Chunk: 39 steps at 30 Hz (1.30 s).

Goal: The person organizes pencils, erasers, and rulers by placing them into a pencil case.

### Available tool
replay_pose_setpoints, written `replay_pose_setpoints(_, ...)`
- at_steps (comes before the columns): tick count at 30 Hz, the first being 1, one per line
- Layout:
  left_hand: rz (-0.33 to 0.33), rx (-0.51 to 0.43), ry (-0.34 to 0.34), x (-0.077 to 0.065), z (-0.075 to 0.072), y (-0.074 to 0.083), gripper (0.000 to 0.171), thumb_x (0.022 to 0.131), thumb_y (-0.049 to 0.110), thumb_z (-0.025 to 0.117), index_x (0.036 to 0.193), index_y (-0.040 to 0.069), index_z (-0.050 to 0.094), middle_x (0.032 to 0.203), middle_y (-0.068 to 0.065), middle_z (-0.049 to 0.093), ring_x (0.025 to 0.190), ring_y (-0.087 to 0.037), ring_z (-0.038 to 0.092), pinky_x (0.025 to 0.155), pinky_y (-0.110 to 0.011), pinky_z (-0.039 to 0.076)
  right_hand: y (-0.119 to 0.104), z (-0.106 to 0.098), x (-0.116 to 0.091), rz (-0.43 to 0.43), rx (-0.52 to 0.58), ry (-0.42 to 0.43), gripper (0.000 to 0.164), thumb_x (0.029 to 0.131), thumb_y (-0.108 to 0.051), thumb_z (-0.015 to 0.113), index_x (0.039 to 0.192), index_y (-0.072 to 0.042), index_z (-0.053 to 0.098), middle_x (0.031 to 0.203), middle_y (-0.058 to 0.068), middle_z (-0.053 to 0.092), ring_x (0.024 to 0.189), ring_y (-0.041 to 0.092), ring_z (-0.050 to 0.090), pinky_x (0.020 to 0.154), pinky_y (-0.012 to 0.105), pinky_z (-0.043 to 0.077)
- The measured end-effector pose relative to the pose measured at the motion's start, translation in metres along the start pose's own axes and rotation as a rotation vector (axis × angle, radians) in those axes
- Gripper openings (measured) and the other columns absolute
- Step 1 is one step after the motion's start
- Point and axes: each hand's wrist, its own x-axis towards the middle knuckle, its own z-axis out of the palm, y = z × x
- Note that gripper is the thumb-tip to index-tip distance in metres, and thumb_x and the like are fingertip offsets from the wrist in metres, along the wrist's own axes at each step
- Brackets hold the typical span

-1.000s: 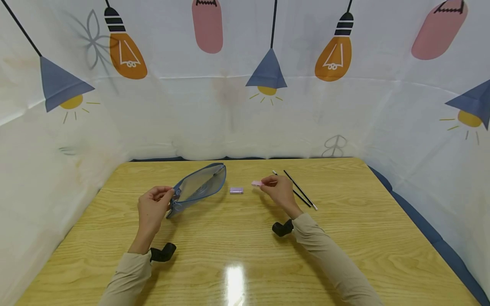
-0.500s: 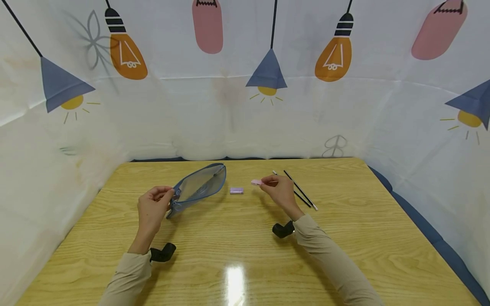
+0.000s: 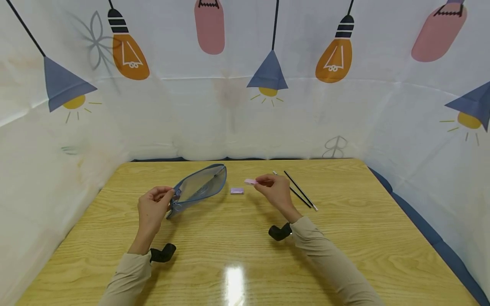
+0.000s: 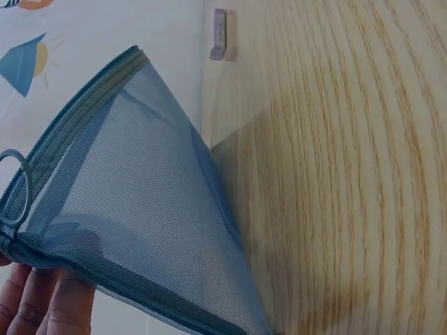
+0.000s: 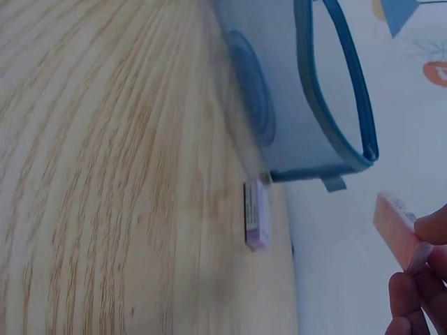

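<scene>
My left hand (image 3: pixel 152 208) holds one corner of a blue mesh zipper pouch (image 3: pixel 200 185), tilted with its mouth spread apart. A ring hangs at the zipper end in the left wrist view. Between the thumb and fingers of my right hand (image 3: pixel 277 191) is a pink eraser (image 3: pixel 250 181), raised above the table; the right wrist view shows the pink eraser (image 5: pixel 398 227) apart from the pouch (image 5: pixel 335 125). On the wood between the pouch and my right hand lies a purple eraser (image 3: pixel 237 191). Whether anything is inside the pouch, I cannot tell.
Two dark pencils lie just right of my right hand: one pencil (image 3: pixel 300 190) fully visible, the other pencil (image 3: pixel 300 198) partly behind the hand. The wooden table (image 3: pixel 229 238) ends at a white curtain (image 3: pixel 183 119) printed with lamps.
My right hand has moved left with the pink eraser, bringing it nearer the pouch. My left hand and the pouch stay almost still.
</scene>
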Motion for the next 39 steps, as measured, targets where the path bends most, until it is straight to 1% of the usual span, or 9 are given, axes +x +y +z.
replay_pose_setpoints(5, -0.003, -0.011, -0.004, 0.000, 0.000, -0.002, 0.020, 0.093, 0.014, 0.068, 0.101, -0.005, 0.069, 0.078, -0.002, 0.069, 0.066, -0.007, 0.063, 0.056, -0.022, 0.054, -0.007, 0.005, -0.002, -0.044, 0.002, -0.007, 0.013, 0.082, -0.008, 0.079, 0.094, -0.005, 0.076, 0.090, 0.005, 0.072, 0.081, 0.019, 0.068, 0.071, 0.037, 0.055)
replay_pose_setpoints(11, 0.004, -0.001, -0.003, 0.000, -0.001, -0.003, 0.021, 0.093, 0.015, 0.068, 0.101, -0.004, 0.069, 0.079, -0.001, 0.069, 0.066, -0.007, 0.062, 0.056, -0.022, 0.054, -0.012, 0.011, -0.003, -0.079, 0.011, -0.014, 0.013, 0.081, -0.008, 0.079, 0.094, -0.005, 0.076, 0.090, 0.004, 0.072, 0.081, 0.017, 0.068, 0.073, 0.035, 0.055)
replay_pose_setpoints(19, -0.007, -0.006, -0.009, -0.002, -0.002, -0.001, 0.024, 0.093, 0.015, 0.068, 0.104, -0.006, 0.068, 0.081, -0.003, 0.070, 0.066, -0.005, 0.062, 0.057, -0.021, 0.054, -0.020, 0.019, -0.005, -0.123, 0.028, -0.020, 0.014, 0.080, -0.005, 0.079, 0.093, -0.005, 0.076, 0.087, 0.005, 0.072, 0.076, 0.016, 0.067, 0.068, 0.031, 0.054)
replay_pose_setpoints(24, -0.032, -0.002, -0.014, -0.001, -0.003, 0.000, 0.025, 0.093, 0.014, 0.068, 0.107, -0.006, 0.067, 0.085, -0.005, 0.071, 0.067, -0.004, 0.062, 0.057, -0.021, 0.054, -0.027, 0.026, -0.006, -0.123, 0.054, -0.024, 0.014, 0.079, -0.005, 0.080, 0.093, -0.005, 0.076, 0.086, 0.004, 0.072, 0.075, 0.014, 0.067, 0.067, 0.031, 0.054)
replay_pose_setpoints(29, -0.015, 0.006, -0.001, -0.001, -0.002, -0.001, 0.023, 0.093, 0.016, 0.068, 0.104, -0.005, 0.068, 0.082, -0.002, 0.070, 0.067, -0.005, 0.063, 0.057, -0.022, 0.054, -0.030, 0.035, -0.006, -0.142, 0.054, -0.033, 0.013, 0.079, -0.006, 0.080, 0.092, -0.005, 0.077, 0.086, 0.003, 0.072, 0.075, 0.012, 0.067, 0.067, 0.030, 0.053)
replay_pose_setpoints(33, -0.006, 0.002, 0.004, -0.002, -0.002, -0.002, 0.022, 0.094, 0.015, 0.067, 0.102, -0.005, 0.068, 0.079, 0.000, 0.069, 0.067, -0.006, 0.063, 0.057, -0.022, 0.054, -0.033, 0.042, -0.007, -0.161, 0.062, -0.056, 0.012, 0.080, -0.005, 0.079, 0.092, -0.005, 0.077, 0.087, 0.003, 0.072, 0.075, 0.012, 0.067, 0.067, 0.029, 0.053)
replay_pose_setpoints(39, -0.004, 0.001, -0.002, -0.003, -0.002, 0.000, 0.024, 0.094, 0.015, 0.067, 0.103, -0.006, 0.068, 0.081, -0.001, 0.070, 0.067, -0.005, 0.063, 0.056, -0.021, 0.054, -0.034, 0.051, -0.007, -0.150, 0.065, -0.086, 0.011, 0.080, -0.004, 0.079, 0.091, -0.004, 0.076, 0.087, 0.003, 0.072, 0.074, 0.011, 0.067, 0.065, 0.027, 0.053)
